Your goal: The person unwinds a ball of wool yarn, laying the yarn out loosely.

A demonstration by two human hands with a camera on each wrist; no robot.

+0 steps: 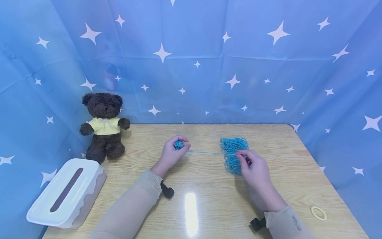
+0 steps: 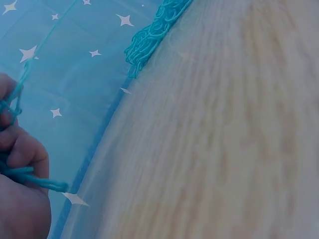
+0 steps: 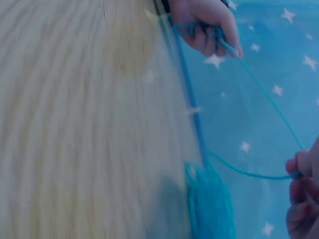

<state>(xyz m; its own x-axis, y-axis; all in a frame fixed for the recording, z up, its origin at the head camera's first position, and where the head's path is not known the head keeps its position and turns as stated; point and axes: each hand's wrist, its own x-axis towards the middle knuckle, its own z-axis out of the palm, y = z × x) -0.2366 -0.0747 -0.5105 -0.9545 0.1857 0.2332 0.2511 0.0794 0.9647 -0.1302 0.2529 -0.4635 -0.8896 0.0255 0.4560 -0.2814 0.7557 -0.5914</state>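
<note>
My left hand point(image 1: 172, 153) grips a small ball of blue yarn point(image 1: 179, 144) above the middle of the table. A single strand of yarn point(image 1: 209, 153) runs from it across to my right hand point(image 1: 255, 169), whose thumb and forefinger pinch it. Beneath and beside the right hand lies a loose heap of blue yarn point(image 1: 234, 146) on the table. In the right wrist view the strand bends at the pinching fingertips point(image 3: 294, 167) and leads back to the heap. Loose yarn ends point(image 2: 50, 184) poke out from the left hand in the left wrist view.
A dark brown teddy bear point(image 1: 104, 126) in a yellow top sits at the back left of the wooden table point(image 1: 197, 186). In front of it stands a white tissue box point(image 1: 44, 202) with a long slot. A pale yellow ring point(image 1: 318, 213) lies near the right edge.
</note>
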